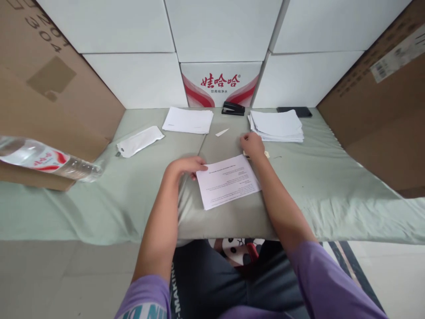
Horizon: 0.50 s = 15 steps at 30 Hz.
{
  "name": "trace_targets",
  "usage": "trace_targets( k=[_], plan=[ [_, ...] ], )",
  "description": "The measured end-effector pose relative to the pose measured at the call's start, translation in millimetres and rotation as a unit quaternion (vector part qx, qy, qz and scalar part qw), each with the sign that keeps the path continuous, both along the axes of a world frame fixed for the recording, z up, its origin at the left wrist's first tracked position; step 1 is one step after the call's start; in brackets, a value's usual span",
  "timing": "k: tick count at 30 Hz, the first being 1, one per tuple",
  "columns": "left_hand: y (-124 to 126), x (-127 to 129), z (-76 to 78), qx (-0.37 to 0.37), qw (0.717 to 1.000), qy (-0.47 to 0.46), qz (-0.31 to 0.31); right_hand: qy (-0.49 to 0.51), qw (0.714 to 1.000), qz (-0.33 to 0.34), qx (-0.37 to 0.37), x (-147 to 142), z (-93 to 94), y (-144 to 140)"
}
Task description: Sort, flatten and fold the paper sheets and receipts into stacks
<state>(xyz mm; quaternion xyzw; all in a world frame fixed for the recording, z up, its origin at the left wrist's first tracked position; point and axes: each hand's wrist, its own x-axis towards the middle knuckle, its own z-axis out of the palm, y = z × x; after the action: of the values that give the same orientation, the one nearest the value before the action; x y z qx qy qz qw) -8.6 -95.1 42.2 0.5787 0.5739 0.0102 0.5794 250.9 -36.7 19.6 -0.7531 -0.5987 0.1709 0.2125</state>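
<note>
Corner, far left, of a white rectangular sheet of printed paper [227, 184] is pinched by the left hand [191, 165], thumb above and fingers partly hidden below. Fingers of the right hand [251, 142] are bunched near the right-hand stack; whether anything is held cannot be told. A small cream-coloured flat object [266, 154] is partly covered by the right wrist.

Risks (judged): the sheet, secured at one corner only, could be skewed or creased if its right edge were caught by the right forearm passing close to it. The cream object could be dragged by the wrist. The loose white stack of paper at right [277, 126], uneven at its edges, could be fanned out by a knuckle.

Surface: covered by pale green cloth [332, 177], with folds at left by which paper could be tilted. A white triangular scrap [222, 132] is seen mid-table; beyond it, a black metal-and-plastic stapler [233, 109]. At far left, a neat white stack of paper [188, 120] and a white flat packet [141, 141].

Room: bounded by white cartons [129, 75] at far side, brown cardboard boxes [381, 97] left and right; pale floor tiles [40, 274] nearest.
</note>
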Motion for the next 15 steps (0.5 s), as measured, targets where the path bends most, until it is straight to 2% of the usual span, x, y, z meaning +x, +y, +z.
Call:
trace_targets(
  k=[9, 15],
  plan=[
    [0.6, -0.6, -3.6, -0.003, 1.0, -0.014, -0.001, -0.018, 1.0, -0.006, 0.0, -1.6, -2.3, 2.1],
    [1.3, 1.2, -4.2, -0.01, 1.0, -0.022, 0.005, -0.052, 0.998, 0.003, -0.033, -5.4, -2.1, -0.2]
  ],
)
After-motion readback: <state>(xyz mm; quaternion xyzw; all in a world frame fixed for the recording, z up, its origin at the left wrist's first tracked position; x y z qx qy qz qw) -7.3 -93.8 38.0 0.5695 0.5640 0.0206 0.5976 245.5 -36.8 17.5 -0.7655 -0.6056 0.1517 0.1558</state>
